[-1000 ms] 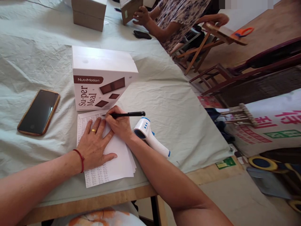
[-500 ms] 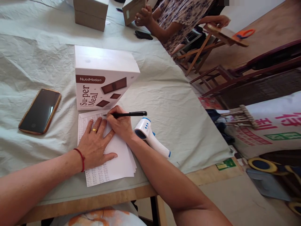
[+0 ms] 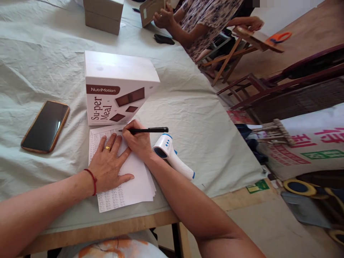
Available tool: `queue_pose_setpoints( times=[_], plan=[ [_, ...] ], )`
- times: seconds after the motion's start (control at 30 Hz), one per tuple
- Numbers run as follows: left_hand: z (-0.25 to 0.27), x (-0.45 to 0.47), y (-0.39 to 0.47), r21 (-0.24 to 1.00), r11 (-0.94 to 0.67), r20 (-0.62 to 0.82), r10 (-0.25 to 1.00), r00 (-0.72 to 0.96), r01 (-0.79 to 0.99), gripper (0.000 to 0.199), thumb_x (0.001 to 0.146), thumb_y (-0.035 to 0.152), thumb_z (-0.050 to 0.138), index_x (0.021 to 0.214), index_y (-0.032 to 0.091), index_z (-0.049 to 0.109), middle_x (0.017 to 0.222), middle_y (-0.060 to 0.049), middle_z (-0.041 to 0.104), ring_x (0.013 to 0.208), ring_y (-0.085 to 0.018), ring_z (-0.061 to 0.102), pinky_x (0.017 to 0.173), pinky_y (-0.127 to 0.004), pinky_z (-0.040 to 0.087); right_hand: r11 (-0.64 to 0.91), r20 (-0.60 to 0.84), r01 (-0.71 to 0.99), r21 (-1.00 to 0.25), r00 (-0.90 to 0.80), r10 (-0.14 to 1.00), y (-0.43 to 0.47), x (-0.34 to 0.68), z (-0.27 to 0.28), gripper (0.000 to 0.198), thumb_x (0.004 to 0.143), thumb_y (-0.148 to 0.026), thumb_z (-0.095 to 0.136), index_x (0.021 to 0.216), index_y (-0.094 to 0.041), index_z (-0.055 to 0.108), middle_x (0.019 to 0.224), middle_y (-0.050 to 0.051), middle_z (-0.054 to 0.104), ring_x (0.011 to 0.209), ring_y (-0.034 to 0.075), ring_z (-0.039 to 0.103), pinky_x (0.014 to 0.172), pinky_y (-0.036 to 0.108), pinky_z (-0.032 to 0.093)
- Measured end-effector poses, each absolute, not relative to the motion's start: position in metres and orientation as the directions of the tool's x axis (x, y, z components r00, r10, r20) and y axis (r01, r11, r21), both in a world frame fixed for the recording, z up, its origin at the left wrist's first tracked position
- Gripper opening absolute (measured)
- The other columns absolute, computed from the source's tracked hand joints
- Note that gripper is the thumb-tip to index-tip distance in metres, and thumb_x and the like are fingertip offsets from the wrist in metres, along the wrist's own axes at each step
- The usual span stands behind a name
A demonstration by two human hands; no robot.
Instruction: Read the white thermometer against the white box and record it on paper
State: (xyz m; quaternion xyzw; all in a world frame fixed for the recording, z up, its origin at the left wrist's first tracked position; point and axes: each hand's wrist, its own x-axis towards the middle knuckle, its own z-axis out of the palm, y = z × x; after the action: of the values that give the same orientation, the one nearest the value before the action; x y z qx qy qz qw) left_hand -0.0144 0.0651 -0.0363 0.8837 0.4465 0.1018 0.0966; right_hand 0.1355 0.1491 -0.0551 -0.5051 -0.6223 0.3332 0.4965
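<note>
My left hand (image 3: 109, 163) lies flat with spread fingers on a small stack of white paper (image 3: 135, 179), which carries columns of handwritten figures along its left side. My right hand (image 3: 137, 141) is closed around a black pen (image 3: 154, 130), its tip at the top of the sheet, just beyond my left fingertips. Right behind the paper stands a white NutriMotion box (image 3: 120, 68). A white and blue infrared thermometer (image 3: 174, 157) lies to the right of my right wrist.
A phone (image 3: 45, 126) lies on the cloth-covered table (image 3: 185, 111) at left. Farther back are a cardboard box (image 3: 103, 16), a black object (image 3: 163, 39) and another person's hands (image 3: 165, 16) holding a carton (image 3: 147, 12). Orange-handled scissors (image 3: 279, 37) rest on a wooden stool (image 3: 258, 41) at right.
My hands, the paper and the pen look almost the same. At the back, the other person's hands and the carton have shifted slightly.
</note>
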Motion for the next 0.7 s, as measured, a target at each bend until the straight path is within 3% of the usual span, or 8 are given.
queue_pose_setpoints(
  times=[0.17,0.3,0.43,0.57,0.7],
  plan=[
    [-0.038,-0.015,0.065,0.276,-0.583,0.103,0.808,0.58,0.764,0.085,0.091,0.069,0.066,0.156,0.016,0.051,0.165,-0.025,0.039,0.155,-0.048,0.029,0.125,-0.068,0.02,0.275,0.287,0.314,-0.909,-0.009,0.958,0.15,0.136,-0.059,0.01,0.074,-0.028,0.055,0.066,-0.026,0.049,0.06,-0.005,0.05,0.062,0.015,0.045,0.062,0.03,0.044],
    [-0.038,-0.015,0.064,0.293,-0.579,0.113,0.811,0.574,0.761,0.082,0.092,0.068,0.065,0.154,0.017,0.054,0.164,-0.024,0.041,0.156,-0.049,0.028,0.125,-0.069,0.019,0.396,0.411,0.383,-0.835,-0.046,0.911,0.147,0.145,-0.049,0.008,0.084,-0.027,0.054,0.076,-0.026,0.055,0.07,-0.003,0.057,0.066,0.016,0.053,0.067,0.032,0.05],
    [-0.032,-0.019,0.068,0.282,-0.589,0.095,0.803,0.588,0.758,0.071,0.093,0.064,0.066,0.146,0.018,0.06,0.158,-0.024,0.047,0.152,-0.048,0.035,0.123,-0.068,0.026,0.61,0.546,0.611,-0.505,-0.322,0.774,0.129,0.168,-0.02,0.02,0.098,-0.022,0.05,0.104,-0.025,0.069,0.099,0.007,0.069,0.093,0.023,0.065,0.085,0.039,0.055],
    [-0.026,-0.025,0.076,0.304,-0.591,0.13,0.803,0.582,0.747,0.058,0.093,0.055,0.069,0.138,0.018,0.064,0.151,-0.022,0.054,0.147,-0.043,0.044,0.121,-0.063,0.034,0.651,0.386,0.735,-0.19,-0.554,0.738,0.098,0.188,-0.008,0.033,0.1,-0.01,0.044,0.12,-0.02,0.068,0.106,0.013,0.069,0.097,0.026,0.064,0.084,0.04,0.055],
    [-0.024,-0.028,0.083,0.329,-0.584,0.155,0.809,0.567,0.742,0.048,0.089,0.047,0.075,0.126,0.018,0.068,0.144,-0.019,0.06,0.139,-0.039,0.053,0.116,-0.059,0.043,0.592,0.254,0.806,0.03,-0.579,0.775,0.071,0.193,-0.022,0.041,0.095,-0.003,0.042,0.124,-0.016,0.07,0.094,0.014,0.067,0.084,0.027,0.059,0.073,0.041,0.053]
  ],
)
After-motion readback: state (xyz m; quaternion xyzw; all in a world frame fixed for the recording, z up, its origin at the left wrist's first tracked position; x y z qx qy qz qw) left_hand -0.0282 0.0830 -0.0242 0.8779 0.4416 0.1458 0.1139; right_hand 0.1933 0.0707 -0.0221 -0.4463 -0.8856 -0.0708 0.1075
